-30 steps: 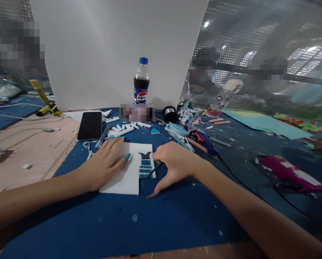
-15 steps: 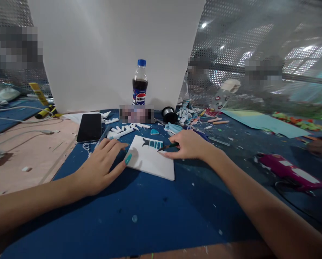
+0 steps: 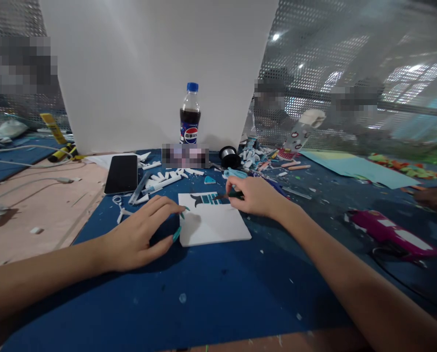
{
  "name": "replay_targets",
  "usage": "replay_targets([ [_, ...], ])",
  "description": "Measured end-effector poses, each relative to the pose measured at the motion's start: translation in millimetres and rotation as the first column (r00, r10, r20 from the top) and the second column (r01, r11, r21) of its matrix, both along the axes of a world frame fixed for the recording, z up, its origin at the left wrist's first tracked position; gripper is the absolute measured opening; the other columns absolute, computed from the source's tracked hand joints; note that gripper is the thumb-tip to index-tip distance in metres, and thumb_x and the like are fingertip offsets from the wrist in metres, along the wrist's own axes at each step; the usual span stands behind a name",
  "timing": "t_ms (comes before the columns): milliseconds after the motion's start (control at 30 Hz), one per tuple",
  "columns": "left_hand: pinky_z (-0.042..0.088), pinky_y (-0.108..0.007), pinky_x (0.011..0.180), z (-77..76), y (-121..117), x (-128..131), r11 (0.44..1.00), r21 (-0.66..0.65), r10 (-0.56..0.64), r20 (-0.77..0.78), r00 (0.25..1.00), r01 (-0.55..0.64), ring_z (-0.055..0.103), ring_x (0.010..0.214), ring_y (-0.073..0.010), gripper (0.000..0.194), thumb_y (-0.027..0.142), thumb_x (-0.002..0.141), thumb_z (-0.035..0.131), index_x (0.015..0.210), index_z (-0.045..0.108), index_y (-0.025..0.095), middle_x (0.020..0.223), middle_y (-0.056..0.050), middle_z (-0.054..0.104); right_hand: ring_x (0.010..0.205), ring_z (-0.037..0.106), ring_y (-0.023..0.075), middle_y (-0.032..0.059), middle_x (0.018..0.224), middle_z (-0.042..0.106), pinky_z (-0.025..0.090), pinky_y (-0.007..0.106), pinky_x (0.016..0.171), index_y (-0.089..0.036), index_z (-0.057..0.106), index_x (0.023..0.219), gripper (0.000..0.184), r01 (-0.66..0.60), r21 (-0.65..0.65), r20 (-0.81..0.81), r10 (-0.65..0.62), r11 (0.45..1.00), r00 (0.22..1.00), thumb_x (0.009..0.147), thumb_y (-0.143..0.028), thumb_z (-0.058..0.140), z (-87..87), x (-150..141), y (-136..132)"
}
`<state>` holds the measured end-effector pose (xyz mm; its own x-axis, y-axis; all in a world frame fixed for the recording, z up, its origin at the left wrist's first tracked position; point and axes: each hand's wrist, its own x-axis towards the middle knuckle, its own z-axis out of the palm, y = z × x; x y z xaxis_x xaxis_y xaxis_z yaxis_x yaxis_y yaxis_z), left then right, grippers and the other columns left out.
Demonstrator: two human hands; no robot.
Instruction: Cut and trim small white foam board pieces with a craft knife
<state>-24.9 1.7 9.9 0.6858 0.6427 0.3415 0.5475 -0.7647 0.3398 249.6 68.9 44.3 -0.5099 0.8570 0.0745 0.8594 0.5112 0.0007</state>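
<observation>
R hand [image 3: 253,195] has a thin dark tool [image 3: 236,194] pinched btw thumb + index, tip over the blue-and-black pattern [image 3: 210,199] on the far edge of the white board [image 3: 214,225]. Can't tell if the tip's actually touching. L hand [image 3: 141,234] isn't gripping anything, fingers loosely bent w/ a small gap btw thumb and index, nails right at the board's left edge. So the board's basically btw the two hands, flat on the blue mat [image 3: 189,303]. Just past it, far side: small blue triangle [image 3: 209,180] + loose white pieces [image 3: 167,175]. Phone [image 3: 121,174] is far left of the board, black spool [image 3: 229,157] and cola bottle [image 3: 190,117] farther back, magenta tool [image 3: 394,232] well off to the right.
</observation>
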Motion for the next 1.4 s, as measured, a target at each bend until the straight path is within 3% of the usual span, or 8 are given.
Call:
replay_targets([
  [167,0.043,-0.036,0.088,0.4,-1.0,-1.0,0.999,-0.006,-0.044,-0.023,0.999,0.044,0.048,0.103,-0.0223,0.034,0.019,0.084,0.041,0.118,0.039,0.018,0.111,-0.010,0.051,0.043,0.038,0.0120,0.0011,0.053,0.050,0.022,0.025,0.045,-0.015,0.055,0.087,0.022,0.124,-0.043,0.002,-0.124,0.991,0.992,0.073,-0.030,0.047,-0.9,-6.7,-2.1],
  [500,0.045,-0.034,0.078,1.4,-1.1,-2.5,0.995,0.039,-0.097,0.037,0.995,0.096,0.052,0.090,-0.0203,0.030,0.013,0.084,0.037,0.113,0.043,0.017,0.096,-0.009,0.055,0.040,0.039,0.0108,-0.0011,0.052,0.050,0.021,0.026,0.045,-0.017,0.052,0.086,0.017,0.059,-0.173,-0.089,-0.075,0.983,0.993,0.073,-0.026,0.047,1.2,-23.1,-17.2],
  [567,0.045,-0.036,0.080,0.2,-1.3,-2.6,0.997,0.067,-0.047,0.033,0.998,0.045,0.051,0.093,-0.0218,0.030,0.015,0.084,0.039,0.113,0.042,0.017,0.099,-0.010,0.055,0.039,0.038,0.0101,-0.0016,0.050,0.049,0.021,0.025,0.044,-0.017,0.052,0.084,0.015,0.051,-0.199,-0.095,-0.071,0.979,0.993,0.073,-0.026,0.047,2.0,-25.0,-19.1],
  [733,0.036,-0.048,0.097,-6.2,1.6,-0.1,0.984,-0.029,0.172,-0.058,0.983,-0.174,0.036,0.123,-0.0326,0.065,0.041,0.080,0.050,0.133,0.023,0.015,0.133,-0.016,0.037,0.045,0.045,0.0124,0.0004,0.055,0.053,0.023,0.024,0.045,-0.017,0.052,0.085,0.017,0.121,-0.116,-0.139,-0.136,0.986,0.981,0.073,-0.030,0.048,-2.3,-23.5,-17.3],
  [867,0.034,-0.052,0.099,-7.6,6.4,2.2,0.959,-0.167,0.192,-0.220,0.956,-0.231,0.024,0.131,-0.0370,0.088,0.057,0.080,0.046,0.140,0.002,0.010,0.146,-0.023,0.017,0.051,0.049,0.0142,0.0027,0.064,0.057,0.027,0.024,0.046,-0.016,0.048,0.102,0.036,0.123,-0.145,-0.230,-0.154,0.982,0.961,0.076,-0.041,0.050,-3.4,-20.6,-15.9],
  [1000,0.029,-0.054,0.102,-3.4,8.0,4.5,0.943,-0.207,0.188,-0.312,0.931,-0.259,0.018,0.134,-0.0369,0.093,0.064,0.078,0.040,0.141,0.003,0.006,0.147,-0.024,0.014,0.048,0.045,0.0118,-0.0001,0.059,0.051,0.026,0.024,0.045,-0.015,0.047,0.095,0.039,0.074,-0.191,-0.276,-0.126,0.979,0.953,0.081,-0.051,0.045,-0.1,-23.7,-19.7],
  [1167,0.027,-0.051,0.104,-0.4,6.4,4.4,0.936,-0.225,0.188,-0.336,0.923,-0.272,0.018,0.134,-0.0344,0.093,0.066,0.077,0.038,0.140,0.008,0.005,0.147,-0.022,0.015,0.041,0.036,0.0090,-0.0024,0.048,0.040,0.021,0.024,0.043,-0.018,0.038,0.063,0.045,0.100,-0.023,-0.350,-0.101,0.995,0.931,0.090,-0.051,0.025,-7.8,-33.5,-23.3],
  [1400,0.028,-0.050,0.104,-5.1,8.4,2.6,0.949,-0.192,0.184,-0.302,0.935,-0.249,0.020,0.134,-0.0328,0.087,0.063,0.078,0.041,0.140,0.009,0.011,0.147,-0.020,0.019,0.040,0.029,0.0081,-0.0024,0.038,0.033,0.015,0.024,0.043,-0.017,0.035,0.045,0.039,0.206,0.291,-0.230,-0.140,0.934,0.963,0.078,-0.034,0.046,-19.7,-49.1,-27.3],
])
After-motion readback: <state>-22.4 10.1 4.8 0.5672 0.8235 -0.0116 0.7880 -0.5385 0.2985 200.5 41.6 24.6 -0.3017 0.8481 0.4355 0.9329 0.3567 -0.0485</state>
